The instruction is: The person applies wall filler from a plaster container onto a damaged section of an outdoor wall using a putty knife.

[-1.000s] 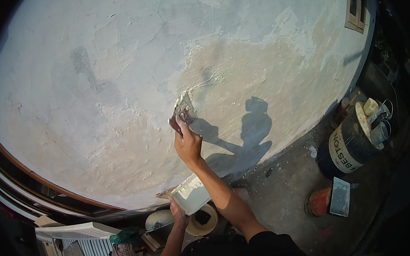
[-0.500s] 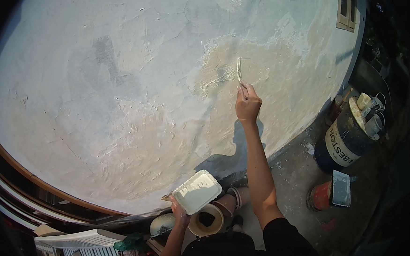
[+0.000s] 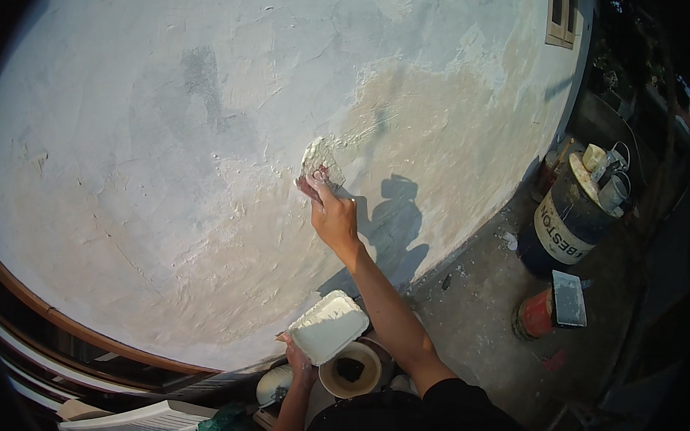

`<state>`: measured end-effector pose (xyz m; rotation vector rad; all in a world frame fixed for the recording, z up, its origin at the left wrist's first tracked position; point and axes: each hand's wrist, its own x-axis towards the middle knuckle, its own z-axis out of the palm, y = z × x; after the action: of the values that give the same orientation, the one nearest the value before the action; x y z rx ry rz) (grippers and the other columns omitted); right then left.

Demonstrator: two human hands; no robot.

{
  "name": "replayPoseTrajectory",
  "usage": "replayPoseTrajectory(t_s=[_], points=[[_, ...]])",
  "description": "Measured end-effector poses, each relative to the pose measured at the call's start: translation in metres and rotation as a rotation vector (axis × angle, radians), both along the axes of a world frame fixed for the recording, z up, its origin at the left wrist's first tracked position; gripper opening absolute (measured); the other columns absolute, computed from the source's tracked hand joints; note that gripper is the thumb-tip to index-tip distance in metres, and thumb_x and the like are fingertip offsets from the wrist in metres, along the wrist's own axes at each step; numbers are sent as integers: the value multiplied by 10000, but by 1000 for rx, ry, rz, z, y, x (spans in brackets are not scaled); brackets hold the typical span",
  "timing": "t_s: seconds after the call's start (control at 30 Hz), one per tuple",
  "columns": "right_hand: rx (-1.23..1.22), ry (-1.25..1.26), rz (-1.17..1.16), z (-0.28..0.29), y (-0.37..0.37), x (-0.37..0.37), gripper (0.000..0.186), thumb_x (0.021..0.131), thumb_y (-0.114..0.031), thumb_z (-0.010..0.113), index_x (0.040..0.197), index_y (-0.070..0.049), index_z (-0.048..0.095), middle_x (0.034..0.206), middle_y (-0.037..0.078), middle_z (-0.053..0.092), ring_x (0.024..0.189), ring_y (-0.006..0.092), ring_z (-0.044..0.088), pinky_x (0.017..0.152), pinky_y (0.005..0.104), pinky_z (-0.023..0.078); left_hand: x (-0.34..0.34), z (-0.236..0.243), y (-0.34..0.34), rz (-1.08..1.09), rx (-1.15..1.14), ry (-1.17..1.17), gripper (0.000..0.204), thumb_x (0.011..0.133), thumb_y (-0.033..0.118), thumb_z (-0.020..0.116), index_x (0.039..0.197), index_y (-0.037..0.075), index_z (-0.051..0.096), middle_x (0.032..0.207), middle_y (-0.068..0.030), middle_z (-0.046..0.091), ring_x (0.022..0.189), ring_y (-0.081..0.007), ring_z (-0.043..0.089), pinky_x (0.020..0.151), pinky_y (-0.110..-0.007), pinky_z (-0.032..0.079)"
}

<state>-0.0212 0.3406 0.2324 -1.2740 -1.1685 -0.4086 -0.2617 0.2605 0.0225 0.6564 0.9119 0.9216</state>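
My right hand (image 3: 334, 217) is closed on a putty knife (image 3: 317, 158). Its broad blade, smeared with cream-white paste, lies at the wall (image 3: 258, 92). The wall surface is rough, with whitish areas and a damp beige patch to the right of the blade. Low in front of me, my left hand (image 3: 299, 361) grips the near left side of a white rectangular tray (image 3: 340, 296). Smooth white putty fills the tray's bottom, and paste coats its rim. Some of the left fingers are hidden beneath it.
A round beige bucket (image 3: 374, 375) stands just below the tray. On the concrete floor at right are a dark blue drum (image 3: 530, 241) topped with containers and a red bucket (image 3: 535, 316) bearing a grey tray (image 3: 570, 299). A white slatted piece (image 3: 150, 423) lies at lower left.
My right hand has swung left and down along the wall with the putty knife, whose blade now shows its broad face instead of its edge. The tray has barely moved.
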Motion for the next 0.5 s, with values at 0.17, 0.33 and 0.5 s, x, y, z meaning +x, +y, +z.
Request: replayPoseTrajectory(t_s=[0.17, 0.33, 0.5], points=[[68, -18, 1, -13, -8, -16, 331, 771, 11, 612, 1099, -30, 594, 877, 216, 657, 776, 363, 653, 639, 399, 527, -3, 9, 2, -24, -26, 15, 643, 967, 557, 246, 1306, 36, 415, 1245, -123, 527, 1080, -270, 567, 914, -389, 473], [251, 288, -222, 5, -35, 42, 205, 813, -31, 602, 1010, 21, 623, 805, 194, 662, 754, 292, 680, 639, 338, 512, -7, 16, 0, -39, -4, -49, 640, 972, 550, 235, 1301, 33, 420, 1238, -119, 532, 1096, -260, 557, 939, -387, 452], [121, 359, -136, 10, -32, 117, 167, 832, -78, 597, 941, 44, 629, 747, 165, 653, 666, 237, 649, 635, 322, 491, 0, 12, -2, -44, -42, -25, 637, 973, 545, 237, 1297, 30, 424, 1227, -122, 541, 1093, -258, 559, 938, -385, 453]])
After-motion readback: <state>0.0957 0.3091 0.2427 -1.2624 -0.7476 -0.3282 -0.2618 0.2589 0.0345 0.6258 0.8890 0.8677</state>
